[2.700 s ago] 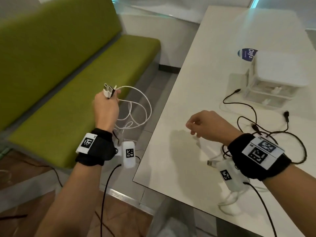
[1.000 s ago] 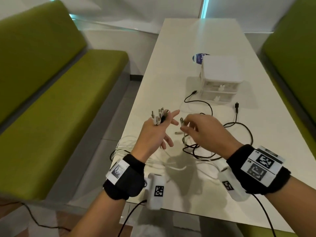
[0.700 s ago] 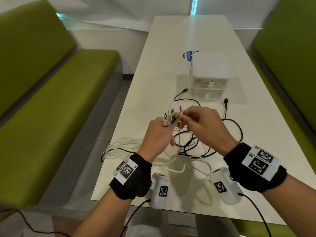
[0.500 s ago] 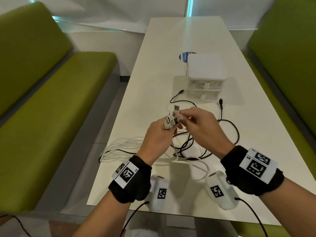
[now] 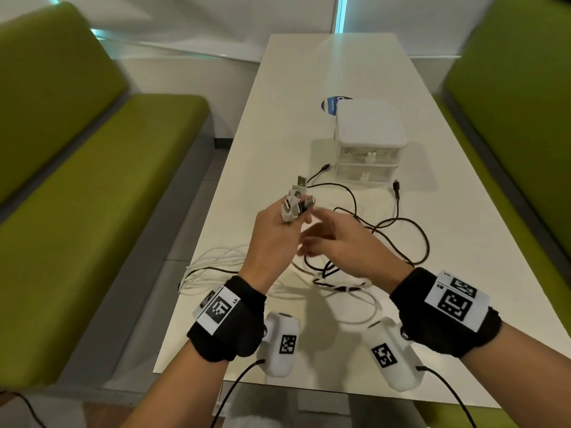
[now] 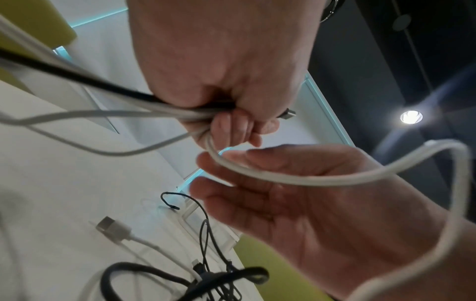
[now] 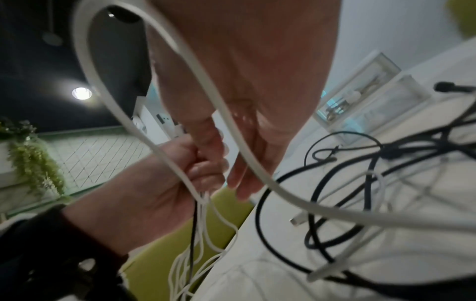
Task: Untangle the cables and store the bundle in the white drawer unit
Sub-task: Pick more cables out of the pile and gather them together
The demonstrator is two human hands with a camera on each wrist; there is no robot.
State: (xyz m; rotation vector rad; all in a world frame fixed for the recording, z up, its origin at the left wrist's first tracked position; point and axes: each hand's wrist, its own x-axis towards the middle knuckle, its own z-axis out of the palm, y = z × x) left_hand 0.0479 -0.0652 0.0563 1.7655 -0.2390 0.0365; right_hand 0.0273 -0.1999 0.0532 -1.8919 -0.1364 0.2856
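My left hand (image 5: 276, 234) is raised over the white table (image 5: 278, 125) and grips the plug ends of several cables (image 5: 296, 200), white ones and a black one. In the left wrist view the left hand (image 6: 224, 97) is a fist around these cable strands (image 6: 180, 111). My right hand (image 5: 332, 245) hovers just right of it, fingers straight and spread. A white cable (image 6: 296, 179) lies across the right hand (image 6: 296, 203). Loose black cables (image 5: 398, 230) lie tangled on the table. The white drawer unit (image 5: 369, 140) stands beyond them, both drawers closed.
White cable loops (image 5: 213, 264) hang over the table's left edge. A loose white USB plug (image 6: 110, 229) lies on the table. A blue round sticker (image 5: 329, 103) sits behind the drawer unit. Green benches (image 5: 92, 211) flank the table on both sides.
My right hand brought a plug to the left hand's bundle, then let go and drew back with fingers spread. The left hand came from beside the bench to over the table.
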